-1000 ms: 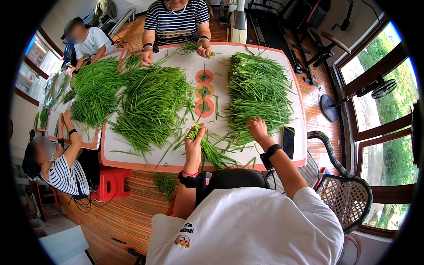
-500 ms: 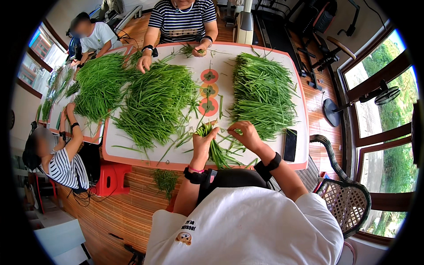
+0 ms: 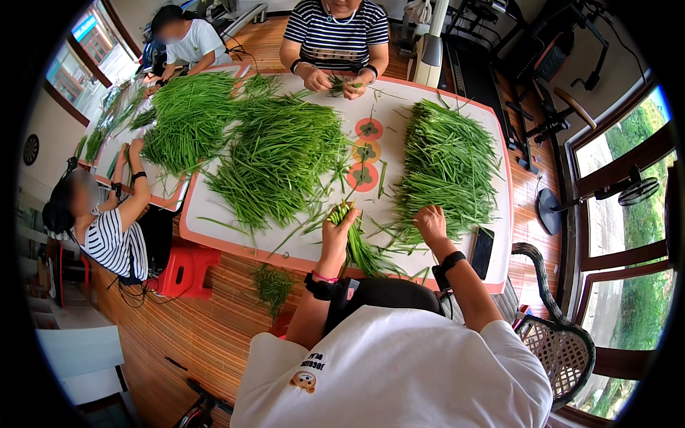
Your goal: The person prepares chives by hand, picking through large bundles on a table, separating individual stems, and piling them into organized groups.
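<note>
A bunch of long thin green stalks [image 3: 362, 251], which look like garlic chives, is wrapped in the fingers of my left hand [image 3: 334, 239]. Its pale cut ends point up, and the loose tips hang toward the table's near edge. At the lower left edge of the right-hand pile of chives [image 3: 448, 164] rests my right hand [image 3: 431, 225], its fingers bent and drawn together. What lies between those fingers is hidden. Left of my hands spreads a larger pile of chives [image 3: 282, 157], with loose stalks scattered beside it.
The white table [image 3: 235, 240] has an orange rim. A phone [image 3: 482, 252] lies near its right corner. Across from me a person [image 3: 335, 43] handles a small bunch; two others sit left by another pile [image 3: 191, 118]. A red stool [image 3: 187, 271] and wicker chair [image 3: 560, 349] stand near.
My right hand has moved from beside the held bunch to the right-hand pile. My left hand keeps the bunch. The person opposite has brought both hands together. The whole view has shifted slightly.
</note>
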Demonstrator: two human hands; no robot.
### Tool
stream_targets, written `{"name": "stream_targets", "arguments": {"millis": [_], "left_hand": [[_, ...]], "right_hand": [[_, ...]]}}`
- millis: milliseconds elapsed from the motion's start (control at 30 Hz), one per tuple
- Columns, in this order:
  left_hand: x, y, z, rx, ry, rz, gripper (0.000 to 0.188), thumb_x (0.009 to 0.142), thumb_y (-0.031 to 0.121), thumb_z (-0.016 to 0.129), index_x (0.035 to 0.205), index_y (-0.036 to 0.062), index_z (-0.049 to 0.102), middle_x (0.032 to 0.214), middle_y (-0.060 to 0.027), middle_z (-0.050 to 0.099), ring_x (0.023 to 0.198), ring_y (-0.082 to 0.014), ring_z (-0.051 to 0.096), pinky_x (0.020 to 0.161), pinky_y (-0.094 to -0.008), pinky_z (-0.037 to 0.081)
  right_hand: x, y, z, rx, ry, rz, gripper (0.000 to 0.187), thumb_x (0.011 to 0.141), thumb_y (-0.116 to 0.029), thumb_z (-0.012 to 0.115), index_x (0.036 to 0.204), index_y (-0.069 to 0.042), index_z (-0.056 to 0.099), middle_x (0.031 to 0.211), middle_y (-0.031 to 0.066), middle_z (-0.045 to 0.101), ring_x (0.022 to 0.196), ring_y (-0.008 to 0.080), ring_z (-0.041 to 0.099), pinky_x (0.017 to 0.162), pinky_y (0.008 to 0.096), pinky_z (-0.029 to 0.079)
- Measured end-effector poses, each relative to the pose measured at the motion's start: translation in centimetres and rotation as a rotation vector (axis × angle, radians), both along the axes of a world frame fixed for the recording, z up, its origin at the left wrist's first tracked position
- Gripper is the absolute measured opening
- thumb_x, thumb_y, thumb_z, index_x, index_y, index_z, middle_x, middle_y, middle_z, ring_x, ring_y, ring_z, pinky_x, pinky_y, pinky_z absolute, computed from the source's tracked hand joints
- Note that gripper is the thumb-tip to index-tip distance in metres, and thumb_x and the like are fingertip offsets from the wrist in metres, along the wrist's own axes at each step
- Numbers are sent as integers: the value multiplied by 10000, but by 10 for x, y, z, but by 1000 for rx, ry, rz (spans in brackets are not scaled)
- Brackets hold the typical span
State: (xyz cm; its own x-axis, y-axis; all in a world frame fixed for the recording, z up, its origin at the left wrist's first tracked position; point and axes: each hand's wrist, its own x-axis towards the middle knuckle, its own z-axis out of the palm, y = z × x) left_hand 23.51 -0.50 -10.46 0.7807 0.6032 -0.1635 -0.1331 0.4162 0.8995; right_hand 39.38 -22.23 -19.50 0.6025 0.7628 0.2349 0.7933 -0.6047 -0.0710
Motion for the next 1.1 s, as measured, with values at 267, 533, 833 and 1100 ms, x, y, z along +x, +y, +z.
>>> {"name": "stream_targets", "arguments": {"millis": [267, 533, 833, 1100], "left_hand": [[2, -1, -6, 42, -34, -87, 179, 827, 176, 632, 866, 3, 610, 706, -20, 585, 679, -120, 542, 698, -261, 404], [18, -27, 19, -27, -82, -226, 201, 766, 107, 701, 921, 11, 617, 697, 31, 543, 604, -48, 446, 539, -197, 349], [10, -9, 10, 64, -12, -20, 172, 786, 155, 676, 823, -6, 625, 689, 18, 564, 588, -70, 464, 538, -230, 355], [-39, 72, 58, -183, -64, 25, 220, 795, 198, 678, 863, 3, 601, 716, -19, 543, 611, -117, 479, 599, -277, 416]], "right_hand": [[-7, 20, 53, 302, 18, -16, 116, 722, -135, 614, 823, -118, 669, 775, 42, 604, 830, 229, 549, 784, 371, 401], [-56, 71, 117, 665, 519, 106, 110, 749, -55, 623, 852, -45, 662, 762, 105, 619, 714, 285, 584, 669, 351, 456], [-71, 79, 121, 576, 746, 89, 127, 772, -94, 650, 855, 0, 630, 777, 77, 668, 712, 187, 646, 649, 273, 478], [-68, 44, 100, 445, 811, 59, 104, 779, -77, 618, 841, 4, 642, 736, 100, 658, 683, 200, 645, 628, 281, 490]]}}
